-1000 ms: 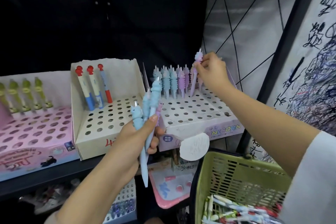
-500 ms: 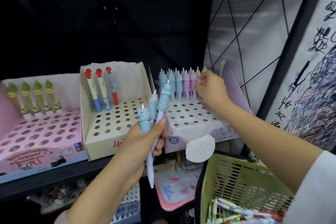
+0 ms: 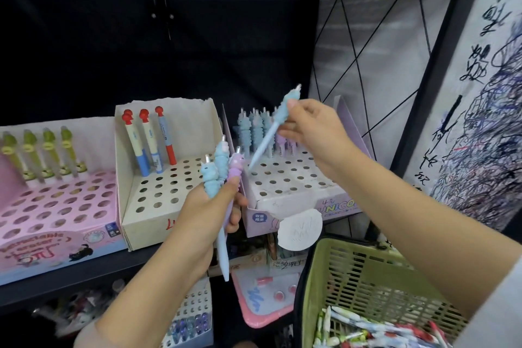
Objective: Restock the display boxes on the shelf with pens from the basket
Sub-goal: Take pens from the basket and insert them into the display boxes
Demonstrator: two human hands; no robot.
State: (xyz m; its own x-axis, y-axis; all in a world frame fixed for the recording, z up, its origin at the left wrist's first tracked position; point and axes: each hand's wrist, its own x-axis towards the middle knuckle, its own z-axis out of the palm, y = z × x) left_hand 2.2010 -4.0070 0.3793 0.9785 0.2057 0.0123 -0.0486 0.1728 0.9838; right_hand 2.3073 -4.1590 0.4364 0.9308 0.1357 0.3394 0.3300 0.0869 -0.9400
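Holding a fresh blue pen [image 3: 272,127], right hand [image 3: 310,133] pinches its top, tip angled toward the unicorn box [image 3: 296,186]; half a second ago it was seating one in the back row. Left hand [image 3: 209,206] grips three spares [image 3: 223,169]. Basket [image 3: 367,271] waits lower right.

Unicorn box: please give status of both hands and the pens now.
Right hand pinches blue pen, tip above unicorn box. Left hand grips three pens. Nothing blocks the free holes.
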